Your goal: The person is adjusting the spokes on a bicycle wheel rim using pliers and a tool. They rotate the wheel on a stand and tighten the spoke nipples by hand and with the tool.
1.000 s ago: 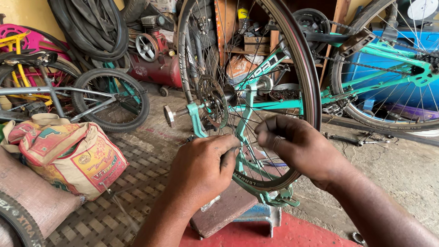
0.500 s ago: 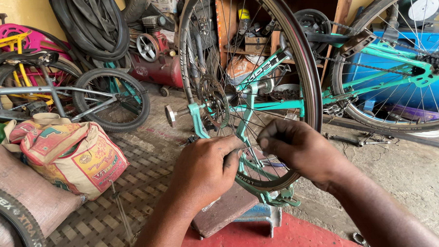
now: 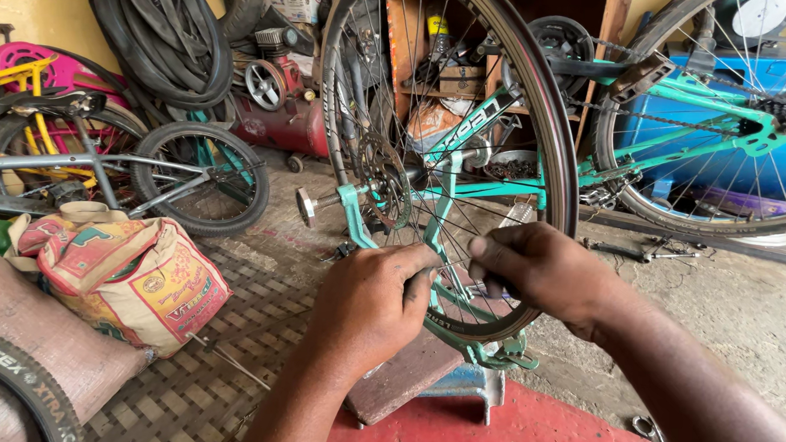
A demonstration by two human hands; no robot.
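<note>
A teal bicycle (image 3: 675, 126) stands upside down in front of me, its front wheel (image 3: 553, 139) held in the teal fork (image 3: 437, 205). My left hand (image 3: 368, 303) and my right hand (image 3: 539, 270) are both at the lower part of that wheel. The fingers of each pinch at the spokes near the rim. What exactly sits between the fingertips is hidden by the fingers. The rim carries no tyre. The brake disc (image 3: 381, 181) and axle end (image 3: 308, 207) sit left of the fork.
A printed sack (image 3: 138, 277) lies at the left. Behind it a small grey bicycle (image 3: 133, 173), a red compressor (image 3: 283, 113) and hanging tyres (image 3: 155, 38). A tyre (image 3: 21, 382) lies at the bottom left. A red mat (image 3: 525, 435) and a low stool (image 3: 457, 380) are under my hands.
My hands have barely moved. The left hand's fingers shifted slightly on the spokes while the right hand stayed near the rim.
</note>
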